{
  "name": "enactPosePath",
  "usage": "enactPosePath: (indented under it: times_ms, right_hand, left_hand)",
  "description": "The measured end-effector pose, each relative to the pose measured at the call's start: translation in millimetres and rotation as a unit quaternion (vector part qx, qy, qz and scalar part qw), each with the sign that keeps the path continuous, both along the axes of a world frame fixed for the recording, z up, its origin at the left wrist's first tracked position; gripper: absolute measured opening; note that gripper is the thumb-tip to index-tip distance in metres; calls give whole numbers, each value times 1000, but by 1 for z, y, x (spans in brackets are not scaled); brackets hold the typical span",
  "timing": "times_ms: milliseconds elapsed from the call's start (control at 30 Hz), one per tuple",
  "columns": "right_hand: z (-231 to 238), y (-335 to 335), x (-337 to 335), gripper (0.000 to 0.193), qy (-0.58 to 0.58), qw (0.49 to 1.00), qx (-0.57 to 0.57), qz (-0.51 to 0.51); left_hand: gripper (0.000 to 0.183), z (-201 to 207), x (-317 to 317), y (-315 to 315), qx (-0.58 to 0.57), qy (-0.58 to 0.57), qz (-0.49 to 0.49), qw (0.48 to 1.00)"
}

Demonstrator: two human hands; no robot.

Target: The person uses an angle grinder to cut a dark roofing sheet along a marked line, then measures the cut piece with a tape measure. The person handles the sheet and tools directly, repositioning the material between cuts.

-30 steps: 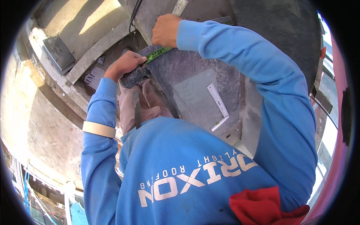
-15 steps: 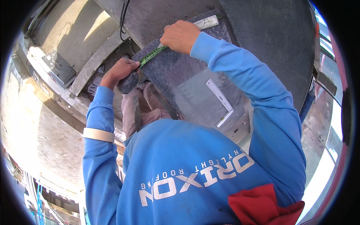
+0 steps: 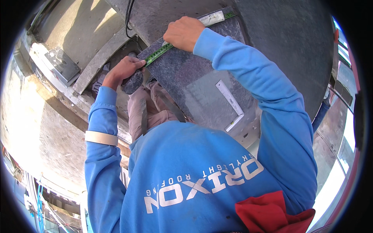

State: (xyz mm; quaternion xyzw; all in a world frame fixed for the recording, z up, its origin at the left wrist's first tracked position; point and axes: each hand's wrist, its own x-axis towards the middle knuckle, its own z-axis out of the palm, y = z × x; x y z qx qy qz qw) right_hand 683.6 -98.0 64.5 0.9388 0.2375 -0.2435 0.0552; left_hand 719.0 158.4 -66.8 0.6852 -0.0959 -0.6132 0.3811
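A green measuring tape (image 3: 158, 55) lies along the far edge of a dark stone slab (image 3: 175, 79). My left hand (image 3: 126, 70) is closed at the slab's left corner, pinching the tape's near end between thumb and fingers. Farther right, my right hand (image 3: 184, 34) is curled into a fist over a flat white bar (image 3: 213, 18). This bar rests along the tape and sticks out to the right of the fist; the fingers' undersides are hidden. On the slab nearer me lies a white metal try square (image 3: 230, 101), touched by neither hand.
A dark shoe (image 3: 133, 83) is beside my left hand. Black cables (image 3: 128, 19) hang behind the slab. A long concrete strip (image 3: 101, 58) and a dark block (image 3: 62, 64) lie to the left. A large dark sheet (image 3: 287, 50) stretches along the right.
The slab, tape and square sit slightly farther right in view. My right hand has shifted a little left and away along the bar. Both hands keep their hold.
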Motion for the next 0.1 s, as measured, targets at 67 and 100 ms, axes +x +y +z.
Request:
enactPosePath:
  times_ms: [67, 100]
  right_hand:
    - [-1, 3, 3, 13, 6, 1000, 6, 3]
    - [-1, 3, 5, 13, 5, 1000, 7, 3]
  left_hand:
    - [38, -4, -1, 1, -10, -15, -2, 1000]
    - [35, -5, 1, 1, -7, -21, -26, 999]
